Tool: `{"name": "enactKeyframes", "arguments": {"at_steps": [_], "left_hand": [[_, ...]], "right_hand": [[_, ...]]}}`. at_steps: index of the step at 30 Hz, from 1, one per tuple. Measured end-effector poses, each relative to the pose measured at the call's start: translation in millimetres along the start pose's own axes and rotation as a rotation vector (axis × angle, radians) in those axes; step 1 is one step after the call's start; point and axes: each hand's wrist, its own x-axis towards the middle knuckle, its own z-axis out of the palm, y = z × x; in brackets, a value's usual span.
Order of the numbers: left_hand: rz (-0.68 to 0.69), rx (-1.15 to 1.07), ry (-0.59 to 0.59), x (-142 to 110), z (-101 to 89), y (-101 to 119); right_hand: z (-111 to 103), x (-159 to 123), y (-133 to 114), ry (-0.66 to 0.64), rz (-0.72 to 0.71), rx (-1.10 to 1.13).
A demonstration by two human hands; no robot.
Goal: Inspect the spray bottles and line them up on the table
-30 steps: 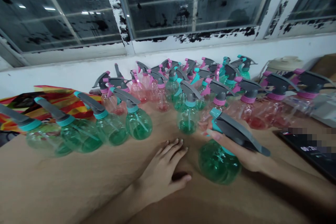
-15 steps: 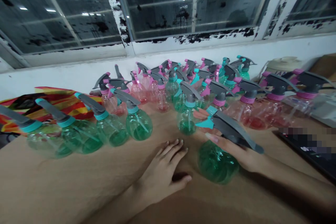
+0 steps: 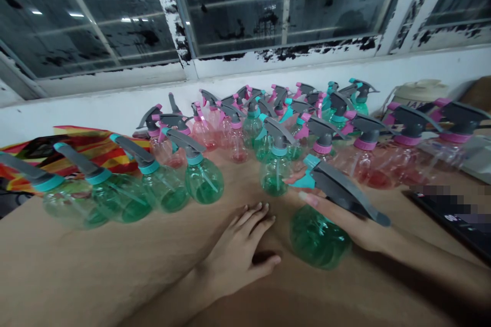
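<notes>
My right hand (image 3: 345, 219) is wrapped round the neck of a green spray bottle (image 3: 318, 242), under its grey trigger head with turquoise nozzle. The bottle stands slightly tilted near the table's middle, and part of its neck is hidden by my fingers. My left hand (image 3: 243, 245) lies palm down on the wooden table (image 3: 149, 265), fingers spread, holding nothing. Just beyond the held bottle is another green spray bottle (image 3: 274, 173). To the left, several green spray bottles form a row, the nearest to my left hand being a round one (image 3: 205, 181).
Several pink-collared spray bottles (image 3: 364, 163) line the right, with more pink and green ones crowded behind. A black phone-like device (image 3: 452, 219) lies at right. A red and yellow patterned bag (image 3: 92, 145) is at left, a cream jug (image 3: 420, 92) at back right. Windows rise behind.
The view has shifted very slightly. My right hand still grips the green spray bottle, whose trigger head has tipped a little to the right; my left hand stays flat.
</notes>
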Motion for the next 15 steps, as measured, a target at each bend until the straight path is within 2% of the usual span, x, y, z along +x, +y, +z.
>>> {"name": "enactKeyframes", "arguments": {"at_steps": [6, 12, 15], "left_hand": [[0.009, 0.014, 0.009, -0.1, 0.1, -0.8], [0.015, 0.022, 0.011, 0.5, 0.2, -1.2], [0.014, 0.027, 0.016, 0.2, 1.4, -1.6]], "right_hand": [[-1.2, 1.0, -7.3, -0.002, -0.007, -0.044], [-1.9, -0.7, -3.3, -0.031, 0.034, -0.074], [-0.9, -0.7, -2.4, -0.029, 0.006, -0.061]]}}
